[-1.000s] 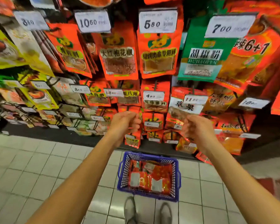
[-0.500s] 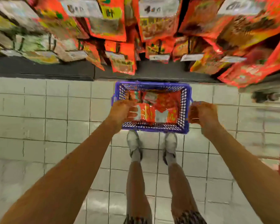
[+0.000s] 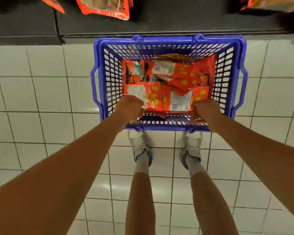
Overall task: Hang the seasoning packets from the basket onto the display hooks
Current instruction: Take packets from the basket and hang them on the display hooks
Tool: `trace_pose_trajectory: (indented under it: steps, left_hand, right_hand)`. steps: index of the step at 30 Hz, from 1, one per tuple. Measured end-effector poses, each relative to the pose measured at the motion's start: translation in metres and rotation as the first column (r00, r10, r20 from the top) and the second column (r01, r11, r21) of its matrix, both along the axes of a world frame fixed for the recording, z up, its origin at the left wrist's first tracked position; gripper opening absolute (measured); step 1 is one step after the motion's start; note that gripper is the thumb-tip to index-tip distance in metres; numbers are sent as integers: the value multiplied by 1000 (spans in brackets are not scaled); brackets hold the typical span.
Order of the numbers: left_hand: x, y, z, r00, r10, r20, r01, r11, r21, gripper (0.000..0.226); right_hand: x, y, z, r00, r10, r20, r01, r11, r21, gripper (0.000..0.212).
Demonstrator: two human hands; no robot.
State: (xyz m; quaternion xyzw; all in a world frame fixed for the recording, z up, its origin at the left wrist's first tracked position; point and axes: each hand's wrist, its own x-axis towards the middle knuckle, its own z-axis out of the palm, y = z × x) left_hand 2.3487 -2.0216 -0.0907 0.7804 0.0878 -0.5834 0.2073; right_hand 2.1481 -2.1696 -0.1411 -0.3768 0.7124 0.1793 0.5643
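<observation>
Your left hand (image 3: 128,107) is curled over the near packets; whether it grips one, you cannot tell. The seasoning packets (image 3: 168,85) lie loose in the blue basket (image 3: 170,41): light, limp, slick film, so pinch by the top edge. Your right hand (image 3: 204,110) is likewise curled, its hold unclear.

I count one blue plastic basket (image 3: 168,41) on the tiled floor. Inside it I see a heap of red seasoning packets (image 3: 182,73), at least five, overlapping too much for an exact number. Two hands reach in, left hand (image 3: 128,107) and right hand (image 3: 204,110). Two white sneakers (image 3: 139,143) stand below. Three hanging packets (image 3: 107,5) show along the top edge.
</observation>
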Motion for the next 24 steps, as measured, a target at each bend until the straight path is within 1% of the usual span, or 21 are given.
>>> trace_pose_trajectory:
  steps: [2,4,5,6,7,8,10,11,12,13,14,15,16,17,18,19,20,21,22,23,24]
  left_hand:
    - [2,3,-25,995,-100,14,100,995,8,25]
    - [2,8,-47,980,-194,42,194,981,20,23]
    - [1,12,-57,975,-214,56,213,977,26,18]
    - [0,16,-67,970,-232,75,230,973,35,15]
    - [-1,20,-77,960,-259,105,256,966,45,16]
    - [-1,25,-88,944,-298,144,293,955,53,15]
    - [0,32,-104,912,-359,197,353,933,68,10]
    - [1,35,-110,899,-390,197,384,921,73,16]
    - [1,39,-117,882,-426,200,421,905,70,29]
    - [2,43,-122,840,-498,215,495,866,74,46]
    - [2,46,-125,773,-589,234,586,805,89,66]
    - [2,48,-125,704,-667,244,666,739,101,88]
    - [2,49,-123,650,-715,258,718,689,97,105]
    - [1,48,-120,608,-741,285,754,651,82,112]
    - [1,47,-117,572,-748,336,779,624,61,107]
    - [0,46,-116,548,-733,403,789,613,45,92]
    - [-1,45,-114,526,-706,475,788,614,38,73]
    - [-1,43,-110,519,-667,535,777,629,31,56]
    - [-1,41,-107,533,-622,574,753,657,14,44]
    - [-1,39,-104,562,-575,594,720,694,-8,35]
    - [1,37,-103,592,-529,608,682,731,-29,27]
  right_hand:
    - [7,7,-27,1000,12,20,-12,1000,-11,10]
    - [14,16,-52,997,66,36,-67,998,11,12]
    - [20,21,-62,973,228,32,-229,973,25,14]
    - [27,28,-69,935,352,26,-353,936,7,16]
    - [36,37,-75,933,357,52,-357,934,-2,19]
    - [45,45,-80,907,413,81,-411,911,-49,19]
    - [62,57,-93,846,529,68,-525,848,-75,18]
    - [69,64,-96,837,542,80,-537,840,-75,19]
    - [74,69,-97,839,538,84,-532,842,-85,20]
    - [77,73,-98,863,496,99,-488,867,-96,18]
    - [81,76,-96,902,408,144,-401,913,-77,14]
    - [83,78,-92,937,281,208,-283,959,-21,10]
    - [85,80,-86,951,141,275,-167,983,75,6]
    - [85,81,-77,943,-19,333,-48,980,191,3]
    - [84,80,-69,909,-168,381,49,952,302,3]
    - [81,76,-62,865,-278,417,108,916,386,4]
    - [76,71,-57,834,-335,438,132,893,430,9]
    - [72,65,-53,820,-358,447,148,887,438,19]
    - [67,57,-54,828,-347,439,160,899,409,26]
    - [62,50,-55,863,-286,415,146,930,337,27]
    - [57,45,-59,914,-159,373,75,970,230,21]
